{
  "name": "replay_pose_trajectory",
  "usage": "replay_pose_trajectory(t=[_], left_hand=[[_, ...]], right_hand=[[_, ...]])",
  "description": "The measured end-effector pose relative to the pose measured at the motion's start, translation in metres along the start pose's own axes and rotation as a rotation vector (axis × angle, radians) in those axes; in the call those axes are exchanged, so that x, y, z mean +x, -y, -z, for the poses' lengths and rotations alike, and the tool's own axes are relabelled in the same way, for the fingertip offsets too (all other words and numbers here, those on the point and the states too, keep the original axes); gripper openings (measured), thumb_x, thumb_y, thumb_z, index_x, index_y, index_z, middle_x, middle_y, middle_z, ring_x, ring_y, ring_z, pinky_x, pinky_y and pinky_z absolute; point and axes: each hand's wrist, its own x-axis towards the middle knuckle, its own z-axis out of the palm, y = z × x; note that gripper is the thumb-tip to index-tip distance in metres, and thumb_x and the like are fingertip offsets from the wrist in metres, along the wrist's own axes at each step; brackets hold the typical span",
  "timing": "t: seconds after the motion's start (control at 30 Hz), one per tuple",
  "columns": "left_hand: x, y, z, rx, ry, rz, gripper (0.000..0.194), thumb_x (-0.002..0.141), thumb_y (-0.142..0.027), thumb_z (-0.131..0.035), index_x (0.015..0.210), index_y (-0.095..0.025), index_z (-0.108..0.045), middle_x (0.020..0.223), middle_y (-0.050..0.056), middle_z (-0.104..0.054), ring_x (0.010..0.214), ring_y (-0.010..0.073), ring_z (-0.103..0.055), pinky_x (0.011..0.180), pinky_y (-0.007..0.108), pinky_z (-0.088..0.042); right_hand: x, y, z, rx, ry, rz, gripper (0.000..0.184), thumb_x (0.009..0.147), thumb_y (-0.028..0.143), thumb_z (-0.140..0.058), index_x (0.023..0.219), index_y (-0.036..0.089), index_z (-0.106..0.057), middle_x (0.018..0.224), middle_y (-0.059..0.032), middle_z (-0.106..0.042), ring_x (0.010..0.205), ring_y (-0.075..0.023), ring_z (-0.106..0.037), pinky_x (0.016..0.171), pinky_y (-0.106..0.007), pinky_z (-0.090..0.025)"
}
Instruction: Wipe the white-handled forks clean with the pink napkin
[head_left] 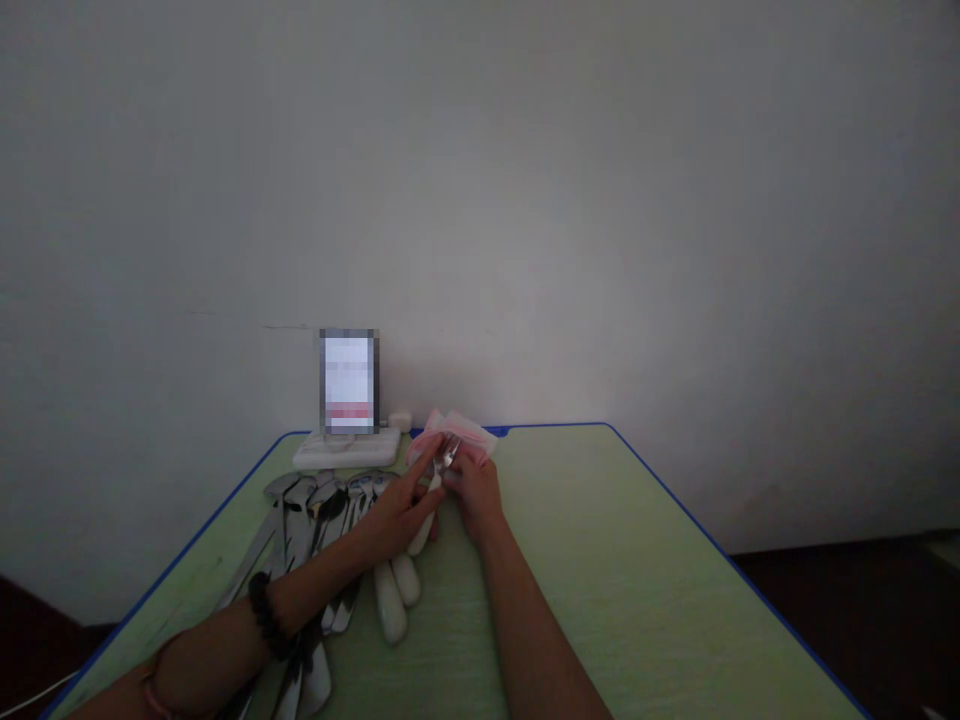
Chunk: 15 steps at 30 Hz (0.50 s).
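Observation:
A fork (451,450) with a shiny metal head and a pale, thick handle is held near the far edge of the table, tines pointing away and to the right. My left hand (401,508) closes around its handle, the index finger stretched along toward the tines. Close against the fork's head, my right hand (476,490) has curled fingers that seem to grip it; its fingertips are partly hidden. Just beyond both hands is a pink and white packet or cloth (474,432), partly covered by fork and fingers.
Under and beside my left forearm lies a heap of spoons and other cutlery (300,510), some with pale handles (390,605). Behind it, a blurred lit screen (349,385) stands on a white base (349,448). The green table (637,580) has a blue edge and meets a grey wall.

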Motion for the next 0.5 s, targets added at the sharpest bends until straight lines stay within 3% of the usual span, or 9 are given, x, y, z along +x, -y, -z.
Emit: replay_pose_trajectory(t=[0.23, 0.5], left_hand=[[0.0, -0.006, -0.001, 0.016, -0.045, 0.018, 0.063, 0.092, -0.032, -0.037, 0.147, -0.014, -0.014, 0.045, -0.005, -0.054, 0.039, 0.0118, -0.046, 0.044, 0.021, -0.04], [-0.003, -0.011, -0.002, -0.075, -0.061, 0.041, 0.065, 0.091, -0.04, -0.038, 0.147, -0.014, -0.015, 0.044, -0.007, -0.049, 0.033, 0.0097, -0.041, 0.035, 0.019, -0.035]], right_hand=[[0.002, 0.002, 0.0, 0.139, -0.007, -0.007, 0.02, 0.058, 0.023, -0.053, 0.071, 0.022, -0.068, 0.077, 0.0015, -0.069, 0.073, -0.0162, -0.06, 0.064, -0.026, -0.049], [0.005, 0.0, 0.002, 0.122, -0.015, 0.052, 0.027, 0.058, 0.021, -0.055, 0.081, 0.023, -0.069, 0.089, 0.0009, -0.072, 0.088, -0.0188, -0.063, 0.073, -0.029, -0.05]])
